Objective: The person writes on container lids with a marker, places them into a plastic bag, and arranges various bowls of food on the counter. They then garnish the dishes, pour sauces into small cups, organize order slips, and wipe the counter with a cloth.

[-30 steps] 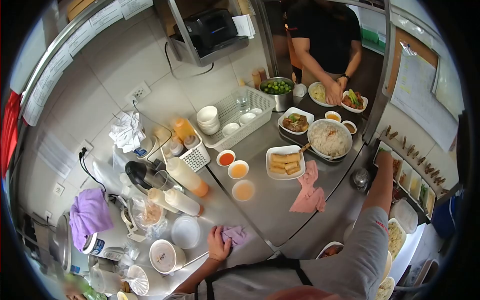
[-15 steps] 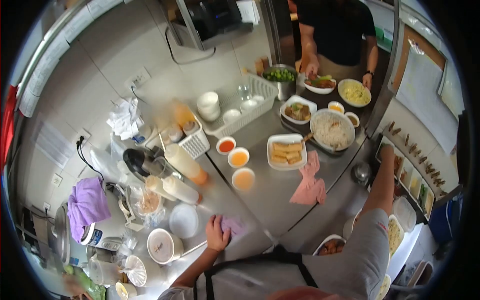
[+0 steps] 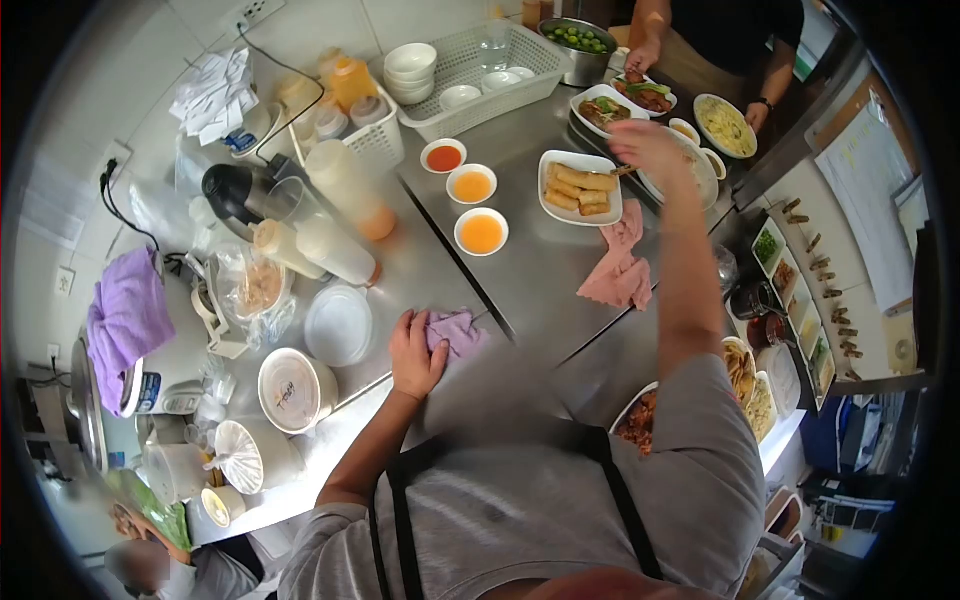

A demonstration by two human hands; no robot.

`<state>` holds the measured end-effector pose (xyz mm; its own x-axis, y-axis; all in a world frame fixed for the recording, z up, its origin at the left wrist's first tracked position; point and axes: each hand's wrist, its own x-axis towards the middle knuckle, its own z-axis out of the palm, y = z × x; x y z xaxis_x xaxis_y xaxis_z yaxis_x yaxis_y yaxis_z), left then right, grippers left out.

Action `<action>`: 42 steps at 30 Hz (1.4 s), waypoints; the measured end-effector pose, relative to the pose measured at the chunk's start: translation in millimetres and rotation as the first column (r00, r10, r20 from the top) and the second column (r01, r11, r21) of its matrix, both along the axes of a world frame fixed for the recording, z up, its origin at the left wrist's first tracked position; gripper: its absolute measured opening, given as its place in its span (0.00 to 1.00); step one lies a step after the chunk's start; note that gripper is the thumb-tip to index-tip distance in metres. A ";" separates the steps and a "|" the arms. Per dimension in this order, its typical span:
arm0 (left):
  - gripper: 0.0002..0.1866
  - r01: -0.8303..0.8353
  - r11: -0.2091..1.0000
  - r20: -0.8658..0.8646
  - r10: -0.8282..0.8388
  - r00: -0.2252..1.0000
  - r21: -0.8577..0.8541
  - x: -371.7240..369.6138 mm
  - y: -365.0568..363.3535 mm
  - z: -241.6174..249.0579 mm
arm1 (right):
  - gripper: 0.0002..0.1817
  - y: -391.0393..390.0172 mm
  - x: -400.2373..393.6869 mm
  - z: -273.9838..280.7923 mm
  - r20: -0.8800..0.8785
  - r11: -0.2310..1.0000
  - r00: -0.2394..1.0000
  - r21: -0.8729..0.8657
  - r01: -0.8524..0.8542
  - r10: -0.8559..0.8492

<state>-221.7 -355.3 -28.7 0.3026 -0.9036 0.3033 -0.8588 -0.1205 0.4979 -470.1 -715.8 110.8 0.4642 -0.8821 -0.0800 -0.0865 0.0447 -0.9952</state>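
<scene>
My left hand (image 3: 416, 356) rests on the steel counter with its fingers and thumb around the edge of a purple cloth (image 3: 458, 334). Over the rice bowl (image 3: 706, 176), my right hand (image 3: 652, 150) is slightly blurred, fingers drawn together and pointing left; anything pinched in them is too small to make out. Just left of that hand sits a white dish of fried rolls (image 3: 582, 190). Beyond it stands a dish of braised food (image 3: 604, 110) with green garnish. A pink cloth (image 3: 618, 262) lies crumpled below the rolls.
Three sauce bowls (image 3: 472, 184) line the counter's middle. Squeeze bottles (image 3: 338, 250) and tubs (image 3: 298, 390) crowd the left. A garnish rack (image 3: 796, 290) runs along the right. Across the counter, another person's hands hold a meat dish (image 3: 644, 96) and a yellow noodle bowl (image 3: 724, 128).
My right hand has moved from the garnish rack at the right to above the rice bowl. My left hand stays at the purple cloth. The camera view has tilted downward.
</scene>
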 end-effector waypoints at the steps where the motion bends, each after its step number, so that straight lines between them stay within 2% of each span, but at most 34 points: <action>1: 0.28 -0.004 1.000 -0.010 0.004 1.000 -0.001 -0.2 0.0 1.6 | 0.12 5.3 40.5 -4.4 -0.132 0.997 0.989 -0.013 -0.073 0.070; 4: 0.28 -0.014 1.000 -0.055 0.014 0.998 -0.002 0.4 0.0 3.4 | 0.09 1.9 136.2 -58.6 -0.310 0.976 0.927 0.014 -0.216 0.210; 6: 0.27 -0.019 1.000 -0.080 0.018 0.997 -0.004 1.5 0.9 3.2 | 0.09 12.6 182.5 -83.4 -0.507 0.965 0.850 -0.117 -0.235 0.146; 9: 0.27 -0.021 1.000 -0.134 0.018 0.991 -0.023 3.7 2.2 1.7 | 0.07 8.5 221.9 -128.3 -0.788 0.813 0.594 -0.447 -0.373 -0.161; 10: 0.27 -0.020 0.999 -0.142 0.016 0.990 -0.030 4.3 3.4 1.7 | 0.07 11.8 226.1 -128.8 -0.762 0.828 0.624 -0.455 -0.327 -0.173; 13: 0.27 -0.020 0.998 -0.159 0.010 0.987 -0.065 7.9 2.9 0.7 | 0.08 18.7 214.2 -111.2 -0.700 0.867 0.714 -0.341 -0.364 0.024; 16: 0.28 -0.020 0.996 -0.167 0.006 0.986 -0.083 8.8 3.7 -2.9 | 0.08 45.8 196.6 -79.7 -0.758 0.870 0.606 -0.107 -0.481 0.242; 19: 0.27 -0.014 0.998 -0.178 0.002 0.984 -0.065 9.8 4.5 -1.5 | 0.09 65.3 186.7 -88.9 -0.917 0.653 0.351 -0.150 -0.742 0.187; 23: 0.27 -0.011 0.998 -0.203 -0.003 0.979 -0.067 11.0 4.5 1.3 | 0.09 84.3 180.8 -87.6 -0.869 0.726 0.493 -0.318 -0.610 0.034; 26: 0.27 -0.014 0.997 -0.224 -0.003 0.974 -0.072 12.3 6.9 1.0 | 0.09 98.4 188.7 -80.3 -0.958 0.706 0.286 -0.188 -0.683 0.022; 29: 0.27 -0.021 0.997 -0.230 0.003 0.973 -0.075 12.8 7.3 -1.1 | 0.22 106.9 181.0 -68.0 -0.972 0.530 0.235 -0.189 -0.827 0.021; 32: 0.27 -0.023 0.997 -0.237 0.006 0.971 -0.072 11.9 7.1 -0.3 | 0.43 116.4 182.7 -61.2 -0.938 0.715 0.346 -0.249 -0.653 -0.011; 35: 0.28 -0.024 0.997 -0.220 0.006 0.975 -0.080 13.2 5.9 -0.6 | 0.56 120.1 181.4 -84.6 -0.953 0.740 0.301 -0.216 -0.637 -0.019; 38: 0.28 -0.024 0.997 -0.225 0.005 0.974 -0.080 13.2 5.9 0.1 | 0.55 125.0 177.0 -102.6 -0.913 0.768 0.409 -0.263 -0.584 -0.001; 42: 0.29 -0.028 0.997 -0.239 0.011 0.971 -0.067 13.3 6.1 -0.4 | 0.53 122.7 179.5 -113.2 -0.885 0.816 0.466 -0.255 -0.518 0.019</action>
<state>-208.4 -349.2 -29.1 0.3908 -0.8762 0.2821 -0.7120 -0.0935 0.6959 -290.6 -593.0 -2.3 0.6161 -0.7573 -0.2166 -0.7773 -0.5399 -0.3230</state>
